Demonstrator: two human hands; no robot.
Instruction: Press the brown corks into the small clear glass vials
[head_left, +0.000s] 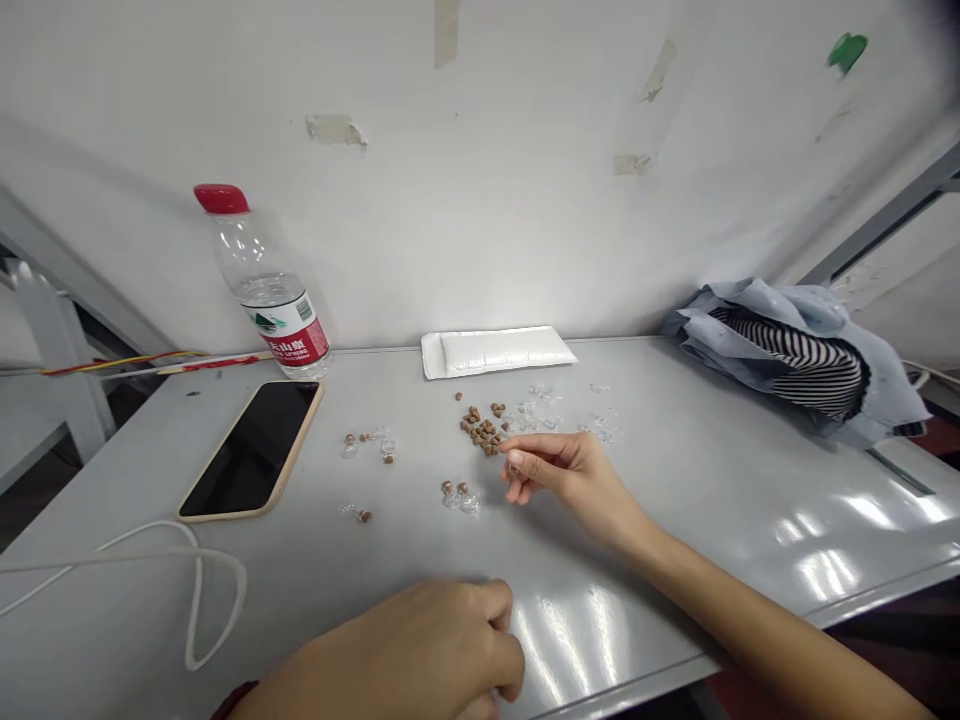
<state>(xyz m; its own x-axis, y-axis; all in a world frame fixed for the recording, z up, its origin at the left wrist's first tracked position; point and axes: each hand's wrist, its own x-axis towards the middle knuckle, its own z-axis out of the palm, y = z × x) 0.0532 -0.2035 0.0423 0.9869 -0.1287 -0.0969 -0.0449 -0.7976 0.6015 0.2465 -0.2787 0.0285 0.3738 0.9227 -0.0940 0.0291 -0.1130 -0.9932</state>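
Pinching what seems a tiny cork (pixel 514 471) between thumb and fingertips, the right hand (pixel 574 475) is beside the cork pile (pixel 484 432), pieces probably light, springy, best gripped by their sides, while the left hand (pixel 431 645) curls (its hold cannot be told).

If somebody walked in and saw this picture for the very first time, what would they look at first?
Probably the big bottle with the bright red cap, standing at the back left of the gray table. Next might be the pile of tiny brown pieces near the middle, right by the fingertips of the right hand. The crumpled blue and striped cloth at the far right stands out too.
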